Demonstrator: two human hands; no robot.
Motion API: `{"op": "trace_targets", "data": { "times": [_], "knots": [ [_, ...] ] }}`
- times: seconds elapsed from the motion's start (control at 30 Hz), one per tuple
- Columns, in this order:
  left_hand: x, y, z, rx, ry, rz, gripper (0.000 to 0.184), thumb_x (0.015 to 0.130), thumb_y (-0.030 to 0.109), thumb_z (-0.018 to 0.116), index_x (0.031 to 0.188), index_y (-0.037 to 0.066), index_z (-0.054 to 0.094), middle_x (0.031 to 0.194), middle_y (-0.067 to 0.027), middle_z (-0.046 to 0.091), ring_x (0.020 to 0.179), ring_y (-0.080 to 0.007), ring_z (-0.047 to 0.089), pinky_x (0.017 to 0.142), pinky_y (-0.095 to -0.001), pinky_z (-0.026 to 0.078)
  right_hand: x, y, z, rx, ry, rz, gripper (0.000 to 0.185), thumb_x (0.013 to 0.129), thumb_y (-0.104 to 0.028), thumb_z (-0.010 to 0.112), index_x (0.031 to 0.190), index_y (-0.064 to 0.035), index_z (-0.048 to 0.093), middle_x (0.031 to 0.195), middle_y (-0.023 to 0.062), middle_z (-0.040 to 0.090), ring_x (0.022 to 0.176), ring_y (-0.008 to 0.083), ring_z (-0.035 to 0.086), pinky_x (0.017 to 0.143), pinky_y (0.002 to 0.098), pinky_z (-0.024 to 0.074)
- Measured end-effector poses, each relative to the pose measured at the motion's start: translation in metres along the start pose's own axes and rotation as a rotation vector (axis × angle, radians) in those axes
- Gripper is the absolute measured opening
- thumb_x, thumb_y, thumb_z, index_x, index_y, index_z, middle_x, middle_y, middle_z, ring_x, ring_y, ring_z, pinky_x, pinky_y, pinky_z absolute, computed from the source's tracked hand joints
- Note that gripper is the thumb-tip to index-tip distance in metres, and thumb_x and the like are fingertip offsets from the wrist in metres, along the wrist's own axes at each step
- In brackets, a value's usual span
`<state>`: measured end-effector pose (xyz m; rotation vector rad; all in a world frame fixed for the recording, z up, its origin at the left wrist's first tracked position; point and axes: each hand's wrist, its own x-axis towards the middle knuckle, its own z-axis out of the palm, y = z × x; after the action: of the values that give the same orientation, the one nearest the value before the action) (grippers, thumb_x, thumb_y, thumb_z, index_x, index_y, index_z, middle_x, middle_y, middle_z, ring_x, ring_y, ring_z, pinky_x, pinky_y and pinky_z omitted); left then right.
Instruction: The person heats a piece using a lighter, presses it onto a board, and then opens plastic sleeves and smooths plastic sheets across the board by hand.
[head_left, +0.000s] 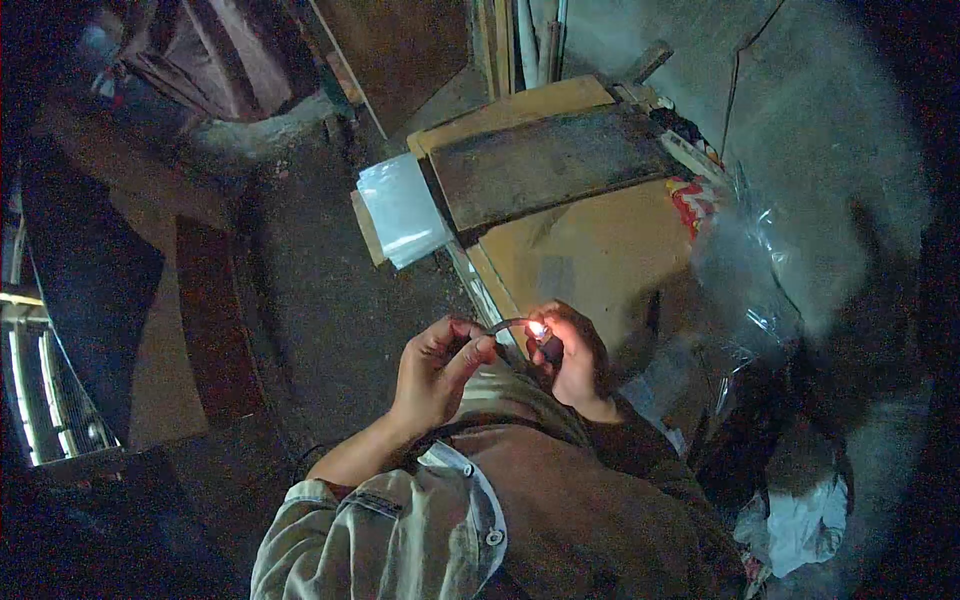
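Observation:
A thin dark curved strip, perhaps a cord, [511, 323] runs between my two hands near the middle of the view. My left hand [441, 368] pinches one end of it between thumb and fingers. In my right hand [572, 360] is a small dark lighter [549, 348], with the fingers wrapped round it. Its bright flame [537, 328] burns at the right end of the strip, where the glare hides the exact contact.
Beyond my hands lies a large cardboard box [590, 250] with a dark flat panel [550, 160] on it. White plastic sheets [402, 212] stick out at its left. Clear plastic wrap [740, 270] and a white crumpled bag [805, 525] are on the right.

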<state>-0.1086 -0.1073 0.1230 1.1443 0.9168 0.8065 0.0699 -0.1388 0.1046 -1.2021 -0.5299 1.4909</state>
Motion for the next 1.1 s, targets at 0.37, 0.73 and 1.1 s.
{"op": "trace_targets", "data": {
  "times": [0.37, 0.73, 1.1],
  "knots": [
    [0.000, -0.004, 0.005, -0.169, 0.014, -0.017, 0.007, 0.088, 0.008, 0.059, 0.088, 0.001, 0.058, 0.087, -0.0047, 0.061, 0.076, -0.0096, 0.055, 0.071, -0.0242, 0.045, 0.001, 0.005, -0.007, 0.072, -0.039, 0.020, 0.019, 0.089, -0.027, 0.047, 0.084, -0.0092, 0.051, 0.067, 0.0007, 0.053, 0.050, 0.0063, 0.046, 0.039, 0.0193, 0.0296],
    [-0.001, 0.003, 0.007, -0.014, -0.034, -0.032, 0.005, 0.088, 0.006, 0.058, 0.088, 0.000, 0.058, 0.088, -0.0078, 0.061, 0.079, -0.0133, 0.058, 0.072, -0.0268, 0.047, 0.004, 0.023, 0.001, 0.005, 0.330, -0.292, 0.023, 0.086, -0.027, 0.046, 0.082, -0.0055, 0.054, 0.064, 0.0012, 0.052, 0.052, 0.0088, 0.047, 0.047, 0.0224, 0.0357],
    [0.001, -0.011, 0.007, -0.100, -0.033, -0.012, 0.009, 0.089, 0.010, 0.059, 0.089, 0.001, 0.058, 0.082, -0.0027, 0.060, 0.077, -0.0078, 0.054, 0.070, -0.0226, 0.044, -0.007, 0.002, -0.004, 0.117, 0.075, 0.017, 0.019, 0.085, -0.025, 0.049, 0.080, -0.0073, 0.054, 0.066, 0.0011, 0.053, 0.048, 0.0074, 0.047, 0.039, 0.0203, 0.0313]
  ]
}}
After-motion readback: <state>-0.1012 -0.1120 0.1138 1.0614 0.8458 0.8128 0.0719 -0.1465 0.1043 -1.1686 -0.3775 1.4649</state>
